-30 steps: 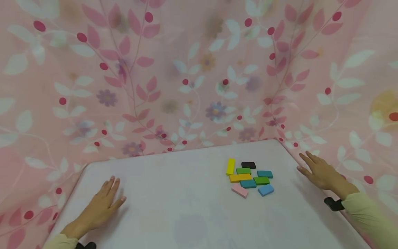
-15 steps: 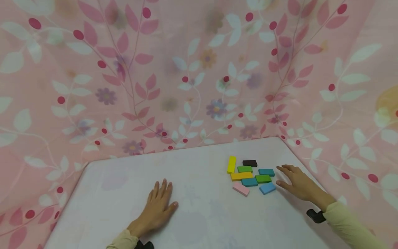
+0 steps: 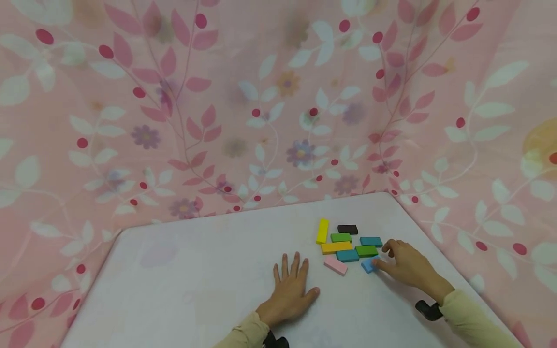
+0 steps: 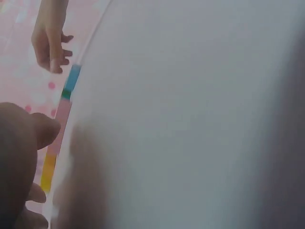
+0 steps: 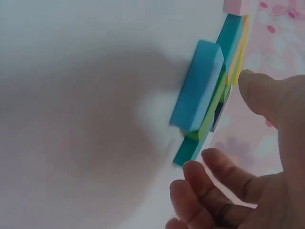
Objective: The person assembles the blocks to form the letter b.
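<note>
Pink floral cloth (image 3: 235,116) hangs behind a white tabletop (image 3: 196,285), where nine blocks lie loosely grouped towards the right. The right hand (image 3: 409,266) is by the blue block (image 3: 367,266) at the group's near right; its thumb and loosely bent fingers are parted, gripping nothing, and the right wrist view shows a gap between thumb and block. Just beyond that lie the green block (image 3: 366,251) and a teal one (image 3: 371,241). The left hand (image 3: 289,295), fingers spread and holding nothing, is near the pink block (image 3: 335,266); whether its palm touches down, I cannot tell.
</note>
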`<state>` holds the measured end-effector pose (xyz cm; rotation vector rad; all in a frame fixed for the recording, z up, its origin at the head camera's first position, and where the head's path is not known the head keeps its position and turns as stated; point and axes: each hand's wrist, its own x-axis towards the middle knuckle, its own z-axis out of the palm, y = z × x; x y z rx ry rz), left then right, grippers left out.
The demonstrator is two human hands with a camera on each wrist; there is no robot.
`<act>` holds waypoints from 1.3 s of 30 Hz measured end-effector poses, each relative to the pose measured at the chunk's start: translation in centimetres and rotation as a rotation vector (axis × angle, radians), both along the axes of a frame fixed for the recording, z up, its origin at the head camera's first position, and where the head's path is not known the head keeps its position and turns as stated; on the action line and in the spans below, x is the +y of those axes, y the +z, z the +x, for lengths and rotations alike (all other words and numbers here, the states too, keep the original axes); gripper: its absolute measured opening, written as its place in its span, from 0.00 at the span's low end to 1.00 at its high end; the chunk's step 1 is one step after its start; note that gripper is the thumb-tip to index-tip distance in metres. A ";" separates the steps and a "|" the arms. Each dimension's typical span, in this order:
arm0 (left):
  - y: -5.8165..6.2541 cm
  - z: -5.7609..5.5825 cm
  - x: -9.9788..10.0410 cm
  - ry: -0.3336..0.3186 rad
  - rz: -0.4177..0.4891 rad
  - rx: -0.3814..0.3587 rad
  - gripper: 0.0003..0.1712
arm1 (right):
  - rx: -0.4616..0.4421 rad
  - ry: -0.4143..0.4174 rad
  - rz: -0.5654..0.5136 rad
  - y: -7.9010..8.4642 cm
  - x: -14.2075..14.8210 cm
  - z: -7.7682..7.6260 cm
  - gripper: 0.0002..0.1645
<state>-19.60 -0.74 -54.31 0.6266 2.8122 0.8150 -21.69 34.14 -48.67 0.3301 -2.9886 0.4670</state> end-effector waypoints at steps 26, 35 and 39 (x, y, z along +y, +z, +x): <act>-1.2 -1.3 10.2 0.478 0.248 0.425 0.27 | -0.118 -0.105 -0.138 -1.6 -1.0 0.6 0.39; -1.0 -1.4 9.9 0.462 0.237 0.424 0.22 | -0.093 -0.110 -0.162 -2.2 -1.2 0.5 0.39; -0.8 -1.5 9.2 0.433 0.256 0.418 0.18 | -0.107 -0.080 -0.177 -1.8 -0.8 0.6 0.37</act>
